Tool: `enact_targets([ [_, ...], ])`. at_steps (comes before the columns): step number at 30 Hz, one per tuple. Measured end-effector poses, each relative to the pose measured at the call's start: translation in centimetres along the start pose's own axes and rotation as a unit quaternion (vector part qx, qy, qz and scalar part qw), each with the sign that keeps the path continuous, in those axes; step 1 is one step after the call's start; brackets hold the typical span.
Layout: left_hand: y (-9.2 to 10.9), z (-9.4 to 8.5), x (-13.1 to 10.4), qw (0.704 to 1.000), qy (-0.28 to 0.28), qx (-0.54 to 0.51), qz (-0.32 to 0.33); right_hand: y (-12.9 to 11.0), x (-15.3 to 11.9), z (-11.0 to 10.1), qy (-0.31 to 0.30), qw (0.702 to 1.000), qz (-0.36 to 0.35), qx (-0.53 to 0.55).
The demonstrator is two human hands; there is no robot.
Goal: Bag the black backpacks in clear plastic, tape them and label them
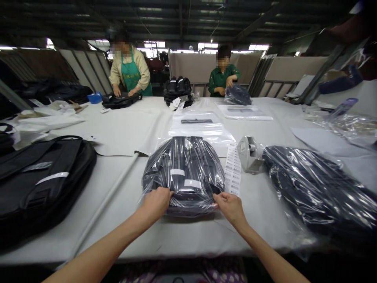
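A black backpack (pixel 188 165) lies in the middle of the table inside a clear plastic bag (pixel 206 157), its two straps with white labels showing through the film. My left hand (pixel 158 199) pinches the bag's near left edge, fingers closed. At the near right edge, my right hand (pixel 229 202) grips the film between thumb and fingers. A sheet of barcode stickers (pixel 232 169) lies just right of the bag, beside a grey tape dispenser (pixel 250 154).
Unwrapped black backpacks (pixel 44 177) are stacked at left; bagged ones (pixel 318 184) lie at right. Flat clear bags (pixel 197 122) lie beyond. Across the table (pixel 123 122), one person (pixel 131 68) handles a black bag and another person (pixel 224 74) a wrapped one.
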State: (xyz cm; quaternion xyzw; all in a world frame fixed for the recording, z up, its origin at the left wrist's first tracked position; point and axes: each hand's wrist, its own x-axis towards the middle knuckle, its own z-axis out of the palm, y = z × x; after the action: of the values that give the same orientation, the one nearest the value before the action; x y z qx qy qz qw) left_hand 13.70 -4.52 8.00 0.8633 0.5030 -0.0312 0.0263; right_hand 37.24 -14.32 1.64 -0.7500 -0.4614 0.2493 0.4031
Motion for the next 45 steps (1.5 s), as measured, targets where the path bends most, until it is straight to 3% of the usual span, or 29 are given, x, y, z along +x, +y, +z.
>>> enact_targets([
  [5,1.4,0.3,-0.1,0.994,0.049,0.101,0.016,-0.6,0.9,-0.1,-0.017,1.0,0.005,-0.019],
  [7,1.2,0.3,-0.2,0.985,0.092,0.136,0.061,-0.6,1.0,0.0,-0.02,1.0,0.006,-0.02],
  [9,0.4,0.3,-0.1,0.952,0.154,0.176,0.199,-0.6,1.1,0.2,-0.019,1.0,0.006,-0.02],
  [11,-0.5,0.4,0.3,0.878,0.195,0.194,0.392,-0.6,1.2,0.3,-0.013,1.0,0.007,-0.02],
  [13,-1.3,0.4,0.8,0.816,0.184,0.178,0.518,-0.6,1.2,0.3,-0.007,1.0,0.006,-0.02],
  [14,-1.5,0.3,1.0,0.809,0.166,0.163,0.54,-0.6,1.1,0.4,-0.005,1.0,0.004,-0.02],
  [17,-1.7,0.4,1.1,0.848,0.102,0.112,0.508,-0.6,1.0,0.4,0.0,1.0,-0.006,-0.011],
  [19,-1.8,0.8,0.9,0.876,0.087,0.072,0.469,-0.5,0.7,0.4,-0.002,1.0,-0.016,-0.002],
  [23,-2.9,2.3,0.4,0.901,0.168,-0.022,0.399,0.0,-0.3,0.5,-0.002,0.997,-0.069,0.032],
  [25,-3.5,2.7,0.3,0.909,0.162,-0.05,0.381,0.5,-0.7,0.7,0.005,0.994,-0.104,0.037],
  [27,-3.9,2.4,0.2,0.91,0.134,-0.055,0.389,1.1,-1.0,1.0,0.013,0.991,-0.13,0.029],
  [31,-3.9,0.6,0.2,0.905,0.141,-0.074,0.394,2.2,-1.0,1.6,0.034,0.986,-0.164,0.009],
  [34,-3.9,-0.4,0.7,0.908,0.071,-0.115,0.395,2.4,-1.1,1.7,0.046,0.979,-0.199,-0.016],
  [36,-4.2,-0.4,1.1,0.903,0.03,-0.133,0.407,2.0,-1.3,1.2,0.05,0.966,-0.25,-0.044],
  [39,-4.7,0.2,1.3,0.902,0.035,-0.129,0.412,0.3,-1.6,0.1,0.053,0.924,-0.362,-0.112],
  [42,-5.0,0.9,1.2,0.912,0.052,-0.128,0.387,-1.8,-1.5,-0.5,0.01,0.889,-0.426,-0.166],
  [45,-4.7,1.2,1.2,0.919,0.047,-0.154,0.361,-3.2,-0.5,0.1,-0.076,0.886,-0.424,-0.169],
])
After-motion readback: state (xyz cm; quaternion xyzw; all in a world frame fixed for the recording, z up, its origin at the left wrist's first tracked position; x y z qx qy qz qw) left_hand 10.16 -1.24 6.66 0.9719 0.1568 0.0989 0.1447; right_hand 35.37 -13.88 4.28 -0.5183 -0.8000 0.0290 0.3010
